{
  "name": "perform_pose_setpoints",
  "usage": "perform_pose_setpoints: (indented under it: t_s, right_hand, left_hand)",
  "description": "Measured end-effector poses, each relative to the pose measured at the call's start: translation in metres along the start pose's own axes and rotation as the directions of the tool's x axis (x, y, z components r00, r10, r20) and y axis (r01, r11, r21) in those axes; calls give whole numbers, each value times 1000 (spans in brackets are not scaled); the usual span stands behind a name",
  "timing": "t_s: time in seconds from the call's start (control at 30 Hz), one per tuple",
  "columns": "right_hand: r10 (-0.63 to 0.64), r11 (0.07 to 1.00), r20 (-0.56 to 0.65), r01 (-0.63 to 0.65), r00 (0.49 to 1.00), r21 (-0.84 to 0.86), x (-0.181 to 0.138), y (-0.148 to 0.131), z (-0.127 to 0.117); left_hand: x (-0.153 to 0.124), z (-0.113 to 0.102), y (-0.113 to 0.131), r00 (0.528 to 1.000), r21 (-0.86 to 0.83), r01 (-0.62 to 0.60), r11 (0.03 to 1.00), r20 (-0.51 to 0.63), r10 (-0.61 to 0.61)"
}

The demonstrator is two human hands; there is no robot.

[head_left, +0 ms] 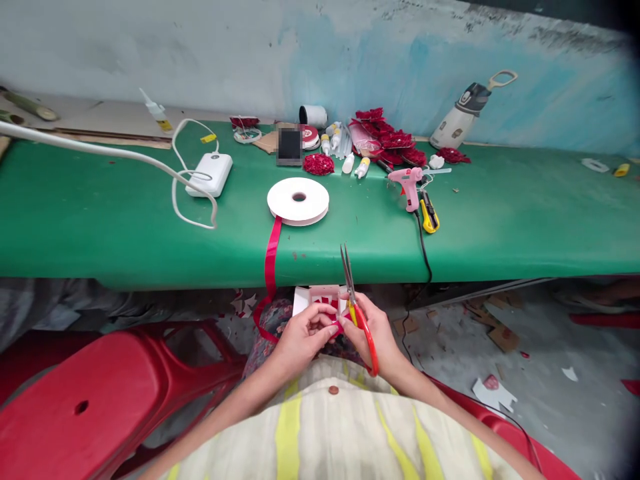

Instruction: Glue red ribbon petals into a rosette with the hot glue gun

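My left hand (311,337) is closed, its fingertips pinching a small bit of red ribbon (336,327) over my lap. My right hand (373,327) meets it there, thumb and fingertips on the same bit. Scissors (363,327) with red and yellow handles are held in my right hand, their nearly closed blades pointing up toward the table. A longer red ribbon (271,260) runs from a white spool (299,200) over the table edge and curls down beside my left hand. Behind my hands is a small white box (301,299) with red pieces inside.
On the green table (125,233) lie a pink glue gun (409,183), a yellow cutter (429,213), a white power strip (210,175), small glue bottles (363,167), dark red fabric pieces (397,139) and a tilted water bottle (460,117). A red stool (100,380) stands left.
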State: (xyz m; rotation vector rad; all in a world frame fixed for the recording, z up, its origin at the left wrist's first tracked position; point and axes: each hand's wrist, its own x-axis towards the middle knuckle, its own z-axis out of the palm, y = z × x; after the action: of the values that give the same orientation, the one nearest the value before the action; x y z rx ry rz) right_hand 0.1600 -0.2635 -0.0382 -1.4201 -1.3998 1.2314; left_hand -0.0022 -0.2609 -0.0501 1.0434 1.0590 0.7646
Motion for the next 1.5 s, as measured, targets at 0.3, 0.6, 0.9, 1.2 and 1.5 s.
perform_pose_setpoints:
  t_s: [0.3, 0.6, 0.9, 1.2, 1.5]
  right_hand:
    - [-9, 949, -15, 4, 1000, -316, 3, 11, -4]
    - [196, 890, 330, -26, 924, -455, -63, 31, -75]
    - [232, 886, 464, 11, 855, -463, -41, 25, -51]
    - [261, 865, 499, 29, 826, -500, -25, 15, -32]
    - [288, 855, 487, 7, 825, -518, -21, 19, -28]
  left_hand:
    - [-4, -14, -5, 972, -19, 197, 980, -124, -198]
    - [1, -13, -11, 898, -99, 112, 989, -415, -144]
    - [5, 2, -10, 899, -174, 169, 970, -376, -224]
    - [9, 1, -22, 894, -220, 229, 948, -338, -294]
    - [12, -1, -31, 881, -235, 275, 933, -328, -342]
